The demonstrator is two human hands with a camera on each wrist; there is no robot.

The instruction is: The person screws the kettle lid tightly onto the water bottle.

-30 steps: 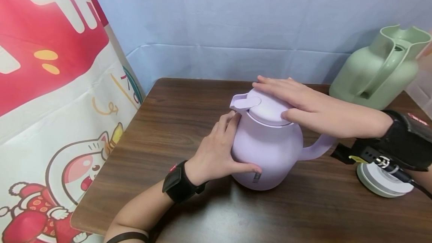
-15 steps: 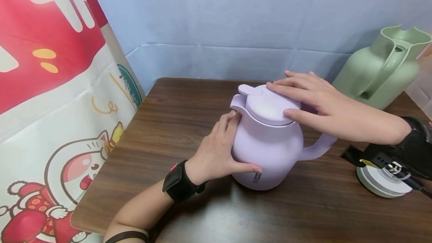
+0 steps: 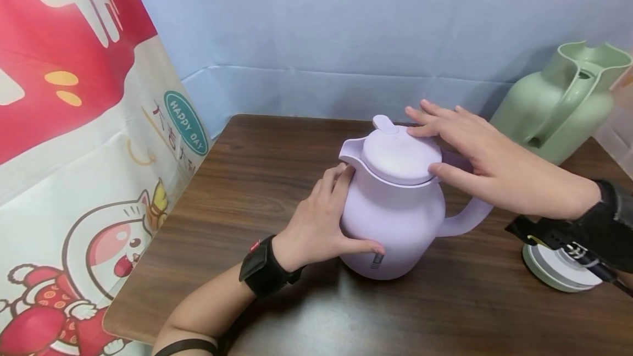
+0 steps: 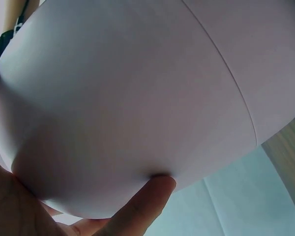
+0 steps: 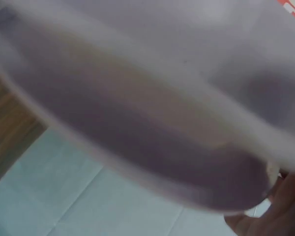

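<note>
A lilac thermos jug (image 3: pixel 395 213) stands upright on the table, its round lid (image 3: pixel 400 155) seated in the neck. The lid's raised tab (image 3: pixel 384 124) points toward the back wall, away from the pouring spout (image 3: pixel 351 150) on the left. My left hand (image 3: pixel 321 218) holds the jug's body from the left, thumb across the front. In the left wrist view, a fingertip (image 4: pixel 162 184) presses the smooth body. Over the lid's right side, my right hand (image 3: pixel 470 147) spreads its mostly straight fingers, thumb at the rim. The jug's handle (image 3: pixel 465 221) extends to the right below that hand.
A green jug (image 3: pixel 554 98) without a lid stands at the table's back right. A round white and green lid (image 3: pixel 556 273) lies at the right, partly behind the right wrist camera. A pale blue cloth wall (image 3: pixel 316 26) rises behind the wooden table (image 3: pixel 257 180).
The lilac lid has turned clockwise as seen from above, its tab swinging from over the spout toward the back. My right hand shifted rightward on the lid; the left hand stayed put.
</note>
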